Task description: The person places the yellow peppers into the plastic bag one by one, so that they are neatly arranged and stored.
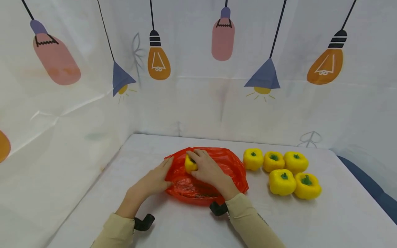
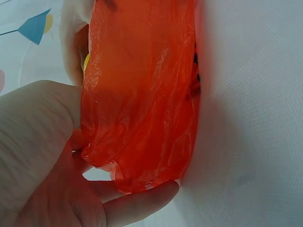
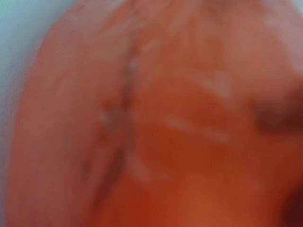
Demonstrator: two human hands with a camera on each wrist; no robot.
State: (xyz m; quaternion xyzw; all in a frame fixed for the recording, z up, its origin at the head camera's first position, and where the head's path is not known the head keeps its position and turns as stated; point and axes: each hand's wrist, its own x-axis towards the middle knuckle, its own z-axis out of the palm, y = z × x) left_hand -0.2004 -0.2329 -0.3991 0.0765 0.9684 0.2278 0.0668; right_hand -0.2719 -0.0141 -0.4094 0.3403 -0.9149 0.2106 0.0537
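Observation:
A translucent red plastic bag (image 1: 217,160) lies spread on the white table. My right hand (image 1: 207,168) is over it, gripping a yellow bell pepper (image 1: 190,165) against the red film. At the bag's left end is my left hand (image 1: 155,177), its thumb and fingers set around the edge. The left wrist view shows that hand's fingers (image 2: 142,203) along the crumpled end, and a sliver of yellow beyond the bag's upper rim. Dark, patterned patches show through the front of the bag. Blurred red film (image 3: 165,142) fills most of the right wrist view, hiding the right fingers.
Several yellow bell peppers stand in a loose group right of the bag, among them a rear one (image 1: 253,159) close to its edge and a front one (image 1: 307,186). A white sheet (image 1: 198,103) with printed lamps hangs behind the table. Something dark blue (image 1: 369,179) borders the right edge.

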